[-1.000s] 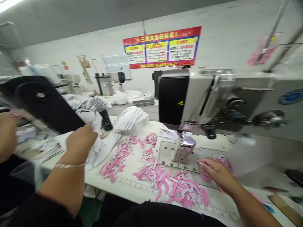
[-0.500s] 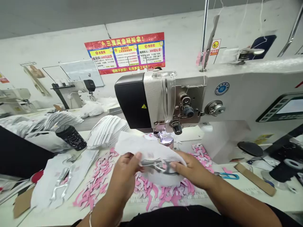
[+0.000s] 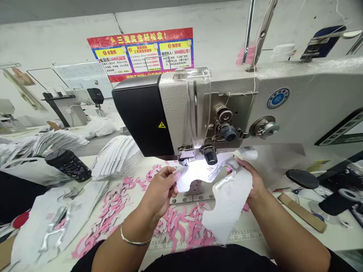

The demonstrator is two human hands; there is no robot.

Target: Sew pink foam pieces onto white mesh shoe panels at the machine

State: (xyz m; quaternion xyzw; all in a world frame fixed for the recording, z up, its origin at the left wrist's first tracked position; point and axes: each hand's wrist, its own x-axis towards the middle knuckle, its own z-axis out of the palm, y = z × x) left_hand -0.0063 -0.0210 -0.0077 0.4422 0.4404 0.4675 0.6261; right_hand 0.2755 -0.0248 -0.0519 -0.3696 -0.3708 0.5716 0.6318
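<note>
A white fabric piece (image 3: 227,200) with silver trim lies under the head of a white sewing machine (image 3: 227,105), at its needle and presser foot (image 3: 187,160). My left hand (image 3: 159,190) pinches the piece's left edge just below the foot. My right hand (image 3: 253,179) grips the right side of the same piece, with its fingers curled over the top edge. The lower part of the fabric hangs toward me over the table's front edge. A lamp lights the fabric brightly around the needle.
Pink cut scraps (image 3: 113,207) litter the table around the needle plate. White fabric pieces (image 3: 56,223) lie at the left, a fanned white stack (image 3: 116,156) and a black bottle (image 3: 68,164) behind them. A cardboard strip (image 3: 300,211) and dark parts sit right.
Both hands have carried the white piece from in front of the machine up under the presser foot. The view has shifted right and closer to the machine head.
</note>
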